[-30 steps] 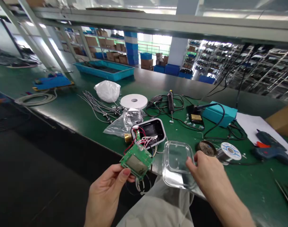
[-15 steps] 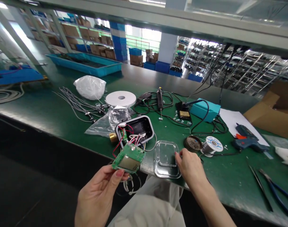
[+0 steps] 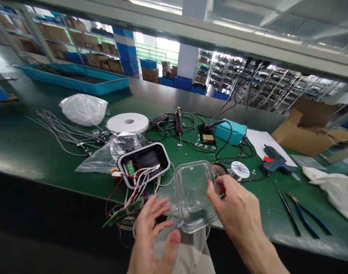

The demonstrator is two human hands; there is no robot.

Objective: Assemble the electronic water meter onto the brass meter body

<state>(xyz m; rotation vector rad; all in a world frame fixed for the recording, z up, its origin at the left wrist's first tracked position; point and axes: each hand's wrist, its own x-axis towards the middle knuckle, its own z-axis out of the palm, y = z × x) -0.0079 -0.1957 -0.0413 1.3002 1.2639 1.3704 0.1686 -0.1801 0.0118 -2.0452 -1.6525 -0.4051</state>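
A clear plastic cover (image 3: 192,190), rectangular with rounded corners, is tilted up at the bench's front edge, and my right hand (image 3: 233,201) pinches its right side. Just left of the cover, my left hand (image 3: 155,236) holds nothing, its fingers spread. Beyond that hand, a green circuit board (image 3: 124,213) hangs edge-on by its wires at the bench edge. Those wires run into a black housing (image 3: 143,161) with a grey rim, which lies with its inside facing up. A small green part (image 3: 130,169) sits inside the housing at its left end.
Behind the housing lie a clear bag (image 3: 105,154), a white reel (image 3: 128,122) and grey cables (image 3: 65,133). A solder spool (image 3: 240,170), teal soldering station (image 3: 231,132), glue gun (image 3: 275,161), tweezers (image 3: 288,213) and blue-handled pliers (image 3: 307,215) lie to the right.
My left hand has let go of the circuit board, which now hangs at the edge, and has moved right. My right hand has lifted and tilted the clear cover. The view has shifted right.
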